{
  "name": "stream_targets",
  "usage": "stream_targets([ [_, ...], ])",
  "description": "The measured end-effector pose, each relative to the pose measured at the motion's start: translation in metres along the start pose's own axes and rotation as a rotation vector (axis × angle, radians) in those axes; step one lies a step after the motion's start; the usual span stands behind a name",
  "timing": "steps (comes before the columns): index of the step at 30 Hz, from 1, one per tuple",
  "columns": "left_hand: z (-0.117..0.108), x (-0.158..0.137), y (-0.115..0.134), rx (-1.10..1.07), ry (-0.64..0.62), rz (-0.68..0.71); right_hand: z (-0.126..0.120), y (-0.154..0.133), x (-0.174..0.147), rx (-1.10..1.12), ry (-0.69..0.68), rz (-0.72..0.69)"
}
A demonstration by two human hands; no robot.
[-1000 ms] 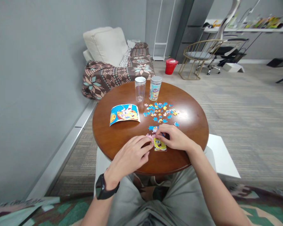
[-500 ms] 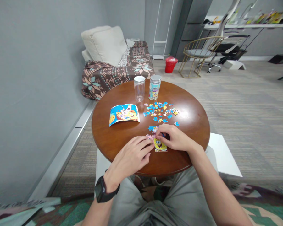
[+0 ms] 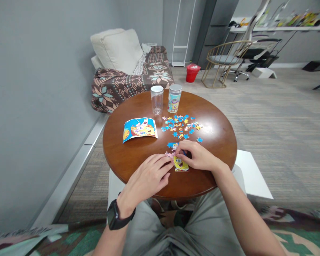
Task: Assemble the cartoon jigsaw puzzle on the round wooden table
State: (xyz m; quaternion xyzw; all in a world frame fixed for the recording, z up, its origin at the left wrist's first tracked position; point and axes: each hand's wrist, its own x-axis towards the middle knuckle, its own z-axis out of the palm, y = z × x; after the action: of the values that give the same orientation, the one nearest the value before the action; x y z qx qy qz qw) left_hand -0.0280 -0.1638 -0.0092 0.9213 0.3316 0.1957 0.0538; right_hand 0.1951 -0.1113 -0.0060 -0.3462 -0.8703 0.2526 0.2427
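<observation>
A partly joined jigsaw puzzle [image 3: 181, 164] lies near the front of the round table, its yellow cartoon face showing. My left hand [image 3: 148, 174], with a black watch on the wrist, rests at the puzzle's left side, fingers stretched out and touching pink pieces [image 3: 169, 155]. From the right, my right hand [image 3: 196, 153] reaches over the puzzle with thumb and forefinger pinched on a puzzle piece, mostly hidden by the fingers. Just beyond the fingertips is a blue piece [image 3: 171, 145]. Farther back, several loose puzzle pieces [image 3: 179, 125] are scattered.
A curled picture sheet [image 3: 140, 129] lies on the left of the wooden table [image 3: 130, 161]. At the back stand a clear jar [image 3: 157, 103] and a printed jar [image 3: 174, 101] with a silvery lid. A covered sofa [image 3: 128, 80] is behind the table, near a red bin [image 3: 192, 74].
The view has shifted very slightly. Both hands keep nearly the same position at the puzzle, and the loose pieces have not visibly moved.
</observation>
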Motion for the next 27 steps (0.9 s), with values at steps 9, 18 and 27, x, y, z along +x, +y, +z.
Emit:
stream_targets([
  [9,-0.0015,-0.0007,0.0017,-0.003,0.024,-0.039,-0.0005,-0.0004,-0.0003,0.003,-0.008,-0.002],
  [18,-0.0019,-0.0001,0.0009,-0.031,0.012,-0.041,0.0007,0.0004,0.0,0.009,-0.001,-0.002],
  [27,-0.001,-0.0028,0.0017,-0.04,0.022,-0.111,-0.0006,-0.0003,-0.0007,-0.01,-0.007,-0.009],
])
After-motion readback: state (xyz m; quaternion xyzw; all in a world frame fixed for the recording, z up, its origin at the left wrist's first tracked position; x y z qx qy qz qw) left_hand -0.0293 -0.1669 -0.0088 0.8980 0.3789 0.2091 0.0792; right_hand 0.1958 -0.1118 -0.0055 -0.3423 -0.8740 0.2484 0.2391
